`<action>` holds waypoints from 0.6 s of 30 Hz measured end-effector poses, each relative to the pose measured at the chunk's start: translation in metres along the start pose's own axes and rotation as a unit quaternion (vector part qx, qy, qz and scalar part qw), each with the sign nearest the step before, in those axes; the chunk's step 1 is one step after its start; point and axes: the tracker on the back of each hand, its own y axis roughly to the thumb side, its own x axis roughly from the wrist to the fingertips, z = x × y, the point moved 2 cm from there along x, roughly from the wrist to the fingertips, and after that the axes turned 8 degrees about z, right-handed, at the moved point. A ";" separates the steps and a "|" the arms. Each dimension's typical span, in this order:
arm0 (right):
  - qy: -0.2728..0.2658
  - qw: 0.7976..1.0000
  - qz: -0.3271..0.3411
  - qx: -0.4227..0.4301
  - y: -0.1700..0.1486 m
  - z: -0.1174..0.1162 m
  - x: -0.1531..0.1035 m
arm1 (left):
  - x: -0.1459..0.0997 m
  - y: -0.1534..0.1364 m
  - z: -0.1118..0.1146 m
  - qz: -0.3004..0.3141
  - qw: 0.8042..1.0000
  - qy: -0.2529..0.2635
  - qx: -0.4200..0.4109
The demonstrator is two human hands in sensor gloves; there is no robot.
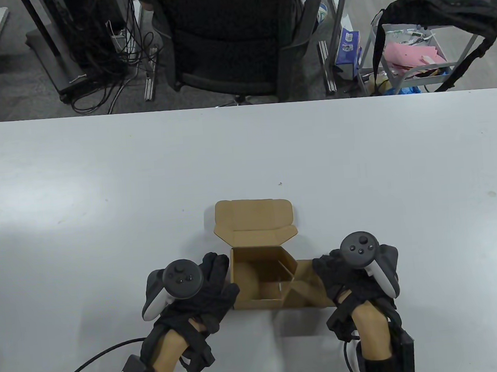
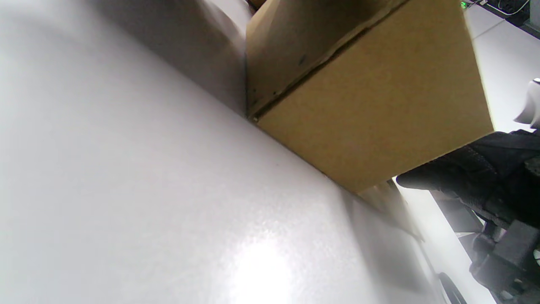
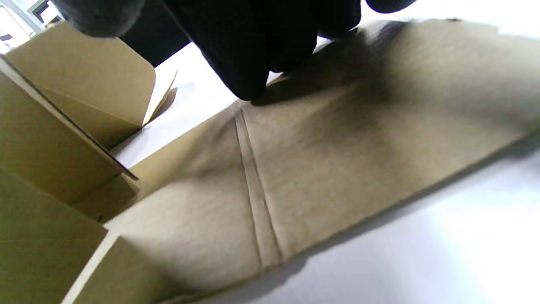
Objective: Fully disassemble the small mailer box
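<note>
Pressing my right hand (image 1: 346, 279) flat on the box's (image 1: 260, 275) unfolded right wall (image 3: 337, 169), fingers spread and closed around nothing, I keep that panel against the table (image 1: 102, 184) just right of the box's open tray. My left hand (image 1: 201, 292) lies against the box's left wall (image 2: 371, 105), fingers loosely extended along it, though I cannot tell whether they truly grip it. That left wall stands upright right beside my left hand, so I judge the left hand is nearer for folding it outward, away from the box.
</note>
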 end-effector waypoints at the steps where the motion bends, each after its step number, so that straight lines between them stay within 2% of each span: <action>1: 0.000 1.000 -0.001 -0.001 0.000 0.000 0.000 | 0.000 0.000 0.000 0.000 1.000 0.000 0.000; 7: 0.004 1.000 0.002 0.003 0.002 -0.002 0.000 | 0.000 0.000 0.001 -0.001 1.000 0.000 -0.001; 10: -0.013 1.000 0.000 -0.001 0.003 0.000 -0.001 | 0.000 0.000 0.001 -0.001 1.000 0.000 -0.001; 13: -0.090 0.996 0.009 -0.008 0.011 0.012 -0.006 | 0.000 0.000 0.001 -0.001 1.000 -0.001 0.000; 15: -0.166 0.985 0.031 -0.013 0.024 0.024 -0.019 | 0.000 0.000 0.001 0.000 1.000 -0.001 0.001; 17: -0.214 0.974 0.061 -0.038 0.039 0.026 -0.030 | 0.000 0.000 0.001 0.000 1.000 0.000 0.000; 18: -0.220 0.971 0.073 -0.055 0.045 0.025 -0.033 | 0.000 0.000 0.001 0.000 1.000 0.000 -0.001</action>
